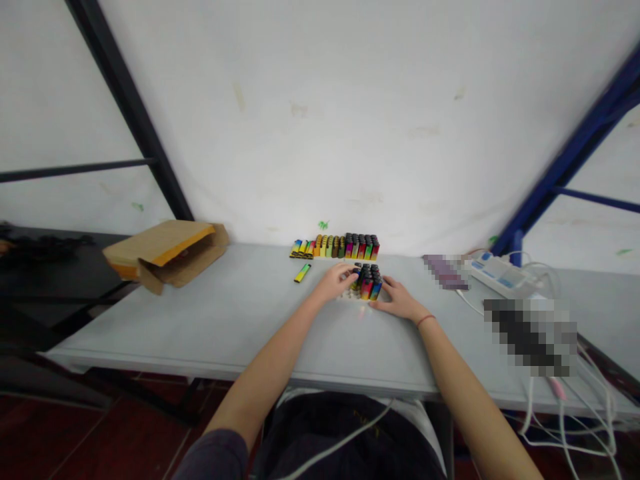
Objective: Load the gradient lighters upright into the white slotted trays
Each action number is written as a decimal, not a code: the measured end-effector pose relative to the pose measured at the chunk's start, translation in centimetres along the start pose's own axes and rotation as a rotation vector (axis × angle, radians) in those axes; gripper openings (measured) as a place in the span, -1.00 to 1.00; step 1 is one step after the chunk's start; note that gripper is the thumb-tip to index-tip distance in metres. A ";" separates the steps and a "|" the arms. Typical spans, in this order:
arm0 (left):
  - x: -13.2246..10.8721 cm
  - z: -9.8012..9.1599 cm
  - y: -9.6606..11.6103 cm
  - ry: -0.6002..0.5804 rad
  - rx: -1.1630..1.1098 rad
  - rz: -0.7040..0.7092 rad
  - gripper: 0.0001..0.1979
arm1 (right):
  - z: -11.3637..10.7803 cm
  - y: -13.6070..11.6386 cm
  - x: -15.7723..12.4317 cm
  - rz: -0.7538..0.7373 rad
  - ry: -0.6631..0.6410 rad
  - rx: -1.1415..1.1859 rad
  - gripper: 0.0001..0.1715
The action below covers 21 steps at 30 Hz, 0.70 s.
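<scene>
Upright lighter cluster (369,282) flanked by left hand (336,280) and right hand (399,299), fingers loosely spread against it; an uneven squeeze could topple it across the tabletop (225,320).

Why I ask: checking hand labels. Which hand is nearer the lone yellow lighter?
Left. The left hand sits just right of the yellow lighter, not touching; the right hand lies farther right, beyond the lighter cluster.

Left hand (336,279): centre of the frame, fingers resting on the cluster's left side.
Right hand (399,298): just right of centre, cupping the cluster's right side.
Cluster of upright lighters (369,282): between both hands, black tops, rainbow bodies.
Row of lighters (338,247): just above, by the wall.
Single yellow lighter (302,273): lying flat, left of the hands.
Cardboard box (167,253): left, open, tipped on its side.
Power strip (495,275): right, cables trailing.
Table (210,320): grey.
</scene>
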<state>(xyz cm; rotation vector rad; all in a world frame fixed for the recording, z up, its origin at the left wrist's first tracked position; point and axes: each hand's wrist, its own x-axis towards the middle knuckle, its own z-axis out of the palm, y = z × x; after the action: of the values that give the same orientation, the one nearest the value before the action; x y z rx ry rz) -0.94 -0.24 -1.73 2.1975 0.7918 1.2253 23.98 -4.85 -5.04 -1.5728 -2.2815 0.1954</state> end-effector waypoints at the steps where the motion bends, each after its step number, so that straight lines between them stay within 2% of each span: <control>1: 0.0 0.0 0.0 0.000 -0.001 -0.006 -0.64 | 0.0 0.0 0.0 -0.001 -0.005 0.000 -0.11; 7: -0.2 -0.2 1.3 -0.014 -0.075 -0.085 -0.72 | 0.0 0.1 0.0 -0.012 0.002 0.026 -0.15; 11: -0.2 -0.6 2.1 0.013 -0.160 -0.188 -0.58 | 0.1 0.1 0.0 -0.013 0.008 0.026 -0.16; 13: 0.0 -1.1 2.1 0.063 -0.132 -0.209 -0.62 | 0.1 0.0 0.0 -0.010 0.006 0.020 -0.14; 16: 0.1 -2.3 1.4 0.239 0.091 -0.281 -0.74 | 0.1 -0.1 0.0 0.011 0.004 0.010 -0.10; 18: -0.1 -3.3 0.7 0.362 0.309 -0.400 -0.76 | 0.1 0.0 0.0 0.026 -0.001 0.006 -0.08; 21: -1.0 -4.7 -0.8 0.417 0.502 -0.617 -0.82 | 0.0 0.0 0.0 0.030 -0.016 0.006 -0.07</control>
<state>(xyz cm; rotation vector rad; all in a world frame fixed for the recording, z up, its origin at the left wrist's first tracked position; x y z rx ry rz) -5.62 0.29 -0.62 1.7985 1.9517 1.2472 23.93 -4.85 -5.06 -1.6086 -2.2689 0.2229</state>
